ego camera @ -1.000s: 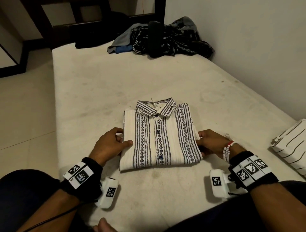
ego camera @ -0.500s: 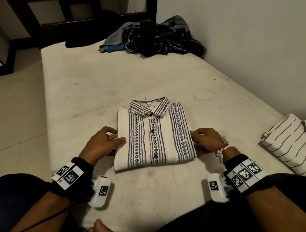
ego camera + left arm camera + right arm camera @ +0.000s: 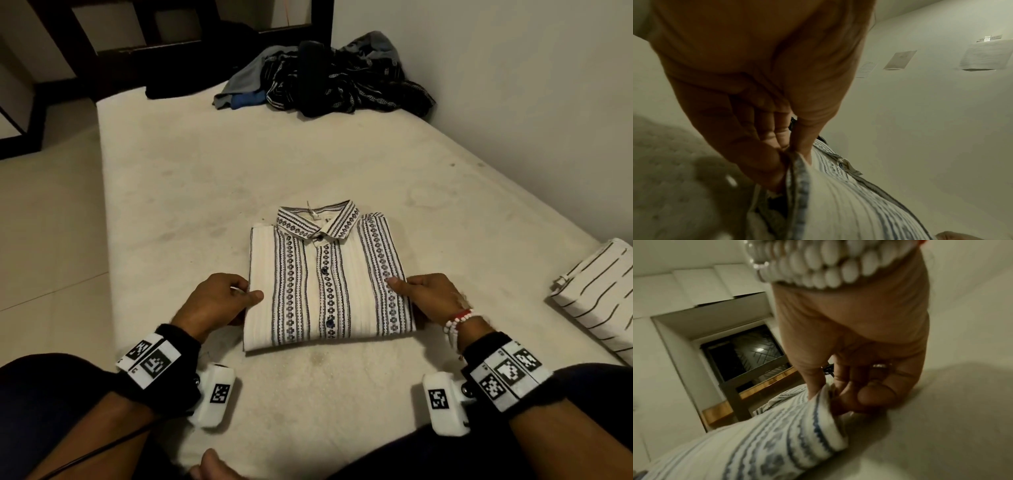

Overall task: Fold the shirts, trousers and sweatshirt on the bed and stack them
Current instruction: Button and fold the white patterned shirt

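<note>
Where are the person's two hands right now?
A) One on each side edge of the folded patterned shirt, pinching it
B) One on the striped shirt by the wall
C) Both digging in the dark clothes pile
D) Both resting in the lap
A: the left hand and right hand each pinch a side edge of the folded patterned shirt, thumbs on top.

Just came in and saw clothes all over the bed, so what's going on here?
A person is folding laundry on the bed. A patterned shirt lies folded and buttoned in front of them; the left hand pinches its left edge and the right hand pinches its right edge. A folded striped shirt lies off to the right. A heap of dark clothes at the far end is not yet folded.
</note>
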